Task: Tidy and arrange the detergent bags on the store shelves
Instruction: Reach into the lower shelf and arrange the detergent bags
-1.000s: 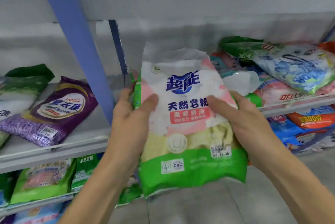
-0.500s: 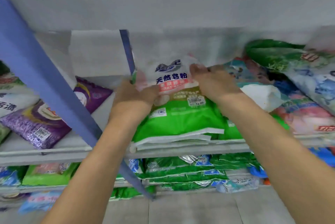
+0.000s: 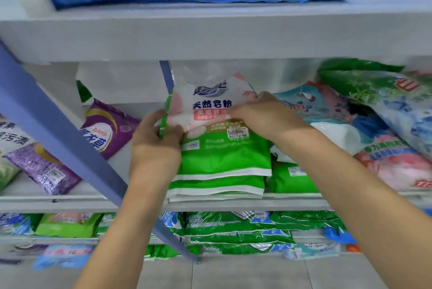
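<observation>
The green-and-white detergent bag [image 3: 219, 148] lies atop a stack of matching bags [image 3: 215, 187] on the middle shelf [image 3: 70, 200], its long axis running back into the shelf. The left hand [image 3: 156, 141] grips its left edge and the right hand [image 3: 264, 115] grips its upper right, both equally near.

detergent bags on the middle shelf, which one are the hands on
The white-and-green bag topping the green stack, tagged 12.00; the left hand grips its left edge, the right hand its right.

Bare shelf [image 3: 120, 157] between purple bag [image 3: 105, 129] and green stack [image 3: 217, 172], behind diagonal blue post [image 3: 58, 129].
</observation>
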The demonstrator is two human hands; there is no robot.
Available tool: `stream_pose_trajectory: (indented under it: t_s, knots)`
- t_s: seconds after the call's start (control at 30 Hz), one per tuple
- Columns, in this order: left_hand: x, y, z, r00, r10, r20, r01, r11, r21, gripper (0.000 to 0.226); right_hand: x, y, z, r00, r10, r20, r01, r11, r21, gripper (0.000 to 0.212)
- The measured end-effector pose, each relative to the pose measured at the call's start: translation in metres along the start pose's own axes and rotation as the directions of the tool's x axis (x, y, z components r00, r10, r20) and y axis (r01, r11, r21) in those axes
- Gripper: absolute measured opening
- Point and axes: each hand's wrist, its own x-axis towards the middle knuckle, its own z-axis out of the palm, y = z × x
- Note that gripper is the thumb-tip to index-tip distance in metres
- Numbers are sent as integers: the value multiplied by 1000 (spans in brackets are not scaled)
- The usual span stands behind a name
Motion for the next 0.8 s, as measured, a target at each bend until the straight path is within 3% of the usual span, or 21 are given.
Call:
stream_pose_trajectory:
  t_s: [0.07, 0.13, 0.3, 0.33, 0.43, 0.47, 0.57, 0.7, 0.8]
  knots:
    - [-7, -7, 1, 999, 25, 33, -25, 1000, 18, 32, -8, 9, 10, 1000, -11, -12, 10, 996, -83, 45]
    - [-8, -8, -1, 998, 29, 59, -29, 1000, -3, 31, -16, 20, 23, 991, -88, -97, 83, 995, -48, 59]
    - [-12, -9, -14, 993, 58, 107, -65, 996, 64, 33, -34, 46, 37, 968, -188, -166, 216, 962, 168, 45]
    - [-18, -8, -16, 986, 59, 156, -77, 991, 111, 44, -34, 47, 37, 967, -194, -167, 225, 954, 196, 40]
    - [-31, -10, -24, 949, 54, 310, -123, 970, 208, 105, -33, 51, 36, 974, -164, -156, 205, 931, 302, 35]
    - [-31, -12, -26, 941, 48, 335, -126, 969, 213, 114, -34, 52, 37, 976, -158, -150, 199, 925, 323, 39]
    - [-31, -14, -28, 935, 32, 354, -107, 975, 196, 113, -38, 50, 42, 978, -137, -159, 183, 928, 325, 60]
    - [-35, -17, -31, 932, 32, 360, -124, 964, 235, 111, -41, 44, 44, 984, -128, -125, 165, 920, 356, 54]
    - [-34, -15, -29, 948, 77, 309, -143, 969, 199, 91, -38, 47, 45, 983, -151, -101, 179, 901, 395, 65]
